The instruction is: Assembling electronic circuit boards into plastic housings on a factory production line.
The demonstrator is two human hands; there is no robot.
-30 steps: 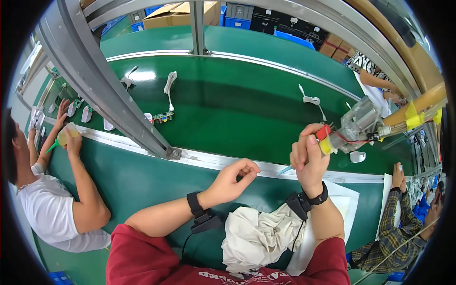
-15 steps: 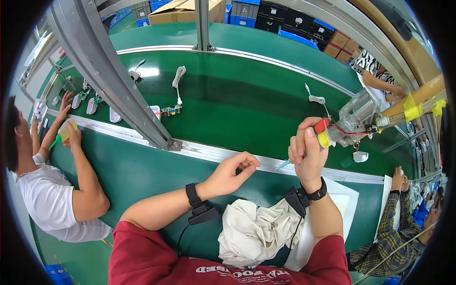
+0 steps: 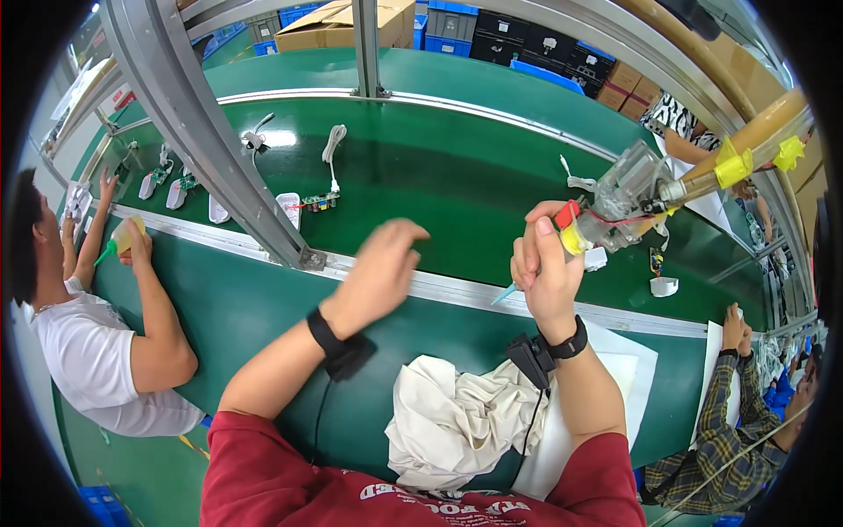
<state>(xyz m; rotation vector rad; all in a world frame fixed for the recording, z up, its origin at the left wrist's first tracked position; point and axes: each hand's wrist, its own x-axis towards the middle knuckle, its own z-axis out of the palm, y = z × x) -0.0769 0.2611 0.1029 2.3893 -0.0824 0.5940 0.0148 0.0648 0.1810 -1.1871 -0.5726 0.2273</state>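
From where I stand, right hand (image 3: 551,274) grips the clear plastic yellow-taped tool (image 3: 620,195), blue tapered tip (image 3: 505,293) near the silver metal rail (image 3: 457,292), left hand (image 3: 376,279) empty, loosely bent, green circuit board (image 3: 321,202) not yet inside the white plastic shell (image 3: 288,211).

Looks down and forward from the head, through the left one of two side-by-side fisheyes. Sits near the left grip (image 3: 373,274), the right grip (image 3: 549,268) and the forearms (image 3: 277,371) below. Reaches across the table (image 3: 439,332) to crates (image 3: 500,44) far off at the top. Bends straight edges toward the rim.
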